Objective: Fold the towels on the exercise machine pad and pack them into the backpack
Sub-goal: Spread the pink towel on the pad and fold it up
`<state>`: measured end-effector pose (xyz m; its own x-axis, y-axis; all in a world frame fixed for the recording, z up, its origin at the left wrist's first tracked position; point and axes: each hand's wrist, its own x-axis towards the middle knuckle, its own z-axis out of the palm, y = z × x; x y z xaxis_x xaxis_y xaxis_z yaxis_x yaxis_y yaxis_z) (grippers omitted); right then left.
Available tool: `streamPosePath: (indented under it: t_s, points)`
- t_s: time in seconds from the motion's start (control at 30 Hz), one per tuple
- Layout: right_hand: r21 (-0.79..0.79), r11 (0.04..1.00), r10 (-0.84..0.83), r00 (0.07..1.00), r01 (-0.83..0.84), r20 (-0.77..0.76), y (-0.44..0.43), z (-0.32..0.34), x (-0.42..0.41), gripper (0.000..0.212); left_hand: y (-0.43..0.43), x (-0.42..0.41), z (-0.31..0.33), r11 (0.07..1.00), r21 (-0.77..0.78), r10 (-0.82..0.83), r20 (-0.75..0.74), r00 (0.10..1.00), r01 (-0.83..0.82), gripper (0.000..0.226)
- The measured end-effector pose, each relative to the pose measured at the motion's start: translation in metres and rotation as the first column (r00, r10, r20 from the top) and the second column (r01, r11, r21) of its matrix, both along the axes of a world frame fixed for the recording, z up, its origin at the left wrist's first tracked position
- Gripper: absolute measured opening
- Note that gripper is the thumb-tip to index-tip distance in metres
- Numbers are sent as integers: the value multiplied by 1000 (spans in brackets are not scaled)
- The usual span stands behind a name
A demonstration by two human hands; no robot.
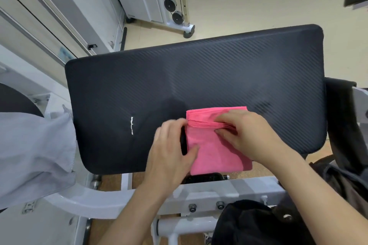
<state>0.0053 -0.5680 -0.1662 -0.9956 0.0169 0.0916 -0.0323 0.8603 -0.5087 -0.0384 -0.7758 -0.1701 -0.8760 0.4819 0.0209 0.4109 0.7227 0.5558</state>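
Head cam view: the pink towel (217, 145) sits folded small on the near right part of the black exercise machine pad (179, 77), its bottom edge hanging a bit past the pad's near edge. The left hand (171, 151) has the towel's left edge, thumb on top and fingers curled at the side. The right hand (249, 135) is bent over the middle, fingertips pinching the stacked layers at the fold. A grey cloth (33, 155) is draped off the pad's left side, and there's a dark bag (348, 181) at lower right by the white frame (199, 193); can't tell if it's open.
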Motion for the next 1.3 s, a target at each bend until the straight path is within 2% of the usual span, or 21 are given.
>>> streamPosePath:
  t_s: [0.03, 0.1, 0.2, 0.27, 0.37, 0.57, 0.67, 0.77, 0.83, 0.9, 0.97, 1.03, 1.1, 1.17, 1.23, 1.3]
  points:
    - [14, 1000, -2, 1000, 2, -19, -1, 0, 1, 23, 4, -7, 5, 996, 21, -88, -69, 994, 90, 58]
    - [27, 1000, 13, 999, -12, -32, -3, 3, 2, 20, 15, -20, 14, 968, -51, -250, -137, 959, 245, 61]
    - [27, 1000, 4, 1000, -3, -30, -3, 9, 1, 20, 29, -35, 20, 917, -245, -357, -154, 921, 315, 38]
    - [73, 996, -54, 998, 56, -25, 2, 11, 0, 17, 31, -42, 20, 910, -292, -345, -134, 929, 295, 27]
    - [160, 973, -166, 986, 165, -7, 12, 10, -1, 17, 30, -48, 14, 944, -215, -278, -111, 954, 250, 26]
    - [88, 954, -284, 957, 288, -60, 15, 3, -2, 14, 34, -47, 7, 995, -22, -99, -22, 995, 98, 13]
    - [73, 967, -244, 970, 242, 15, 19, 4, -3, 27, 35, -45, 7, 997, 75, 9, 43, 999, -12, 22]
    - [134, 980, -166, 976, 147, 139, 25, 9, -8, 44, 35, -47, 3, 1000, -3, 3, -63, 998, -3, 38]
    - [152, 983, -138, 965, 105, 225, 27, 14, -13, 49, 37, -49, 2, 999, -42, -29, -139, 990, 24, 26]
    - [175, 982, -113, 954, 66, 278, 27, 18, -18, 45, 38, -49, 2, 997, -53, -70, -165, 984, 62, 13]
    - [210, 978, -71, 953, 8, 294, 26, 20, -20, 33, 37, -48, 1, 993, -38, -118, -131, 984, 114, 13]
    - [183, 982, -22, 951, -37, 309, 26, 23, -20, 25, 34, -49, 6, 984, -15, -180, -13, 984, 180, 23]
    - [72, 995, 45, 932, -76, 361, 25, 29, -20, 23, 32, -52, 16, 972, -27, -225, 199, 954, 234, 38]
    - [-21, 995, 100, 903, -101, 417, 23, 37, -20, 22, 29, -53, 23, 951, -75, -265, 310, 913, 301, 31]
    - [-20, 994, 106, 903, -107, 416, 21, 48, -21, 21, 25, -53, 28, 950, -86, -269, 251, 930, 299, 16]
    - [8, 996, 83, 947, -89, 311, 19, 65, -25, 22, 19, -55, 41, 976, 29, -217, 126, 968, 215, 11]
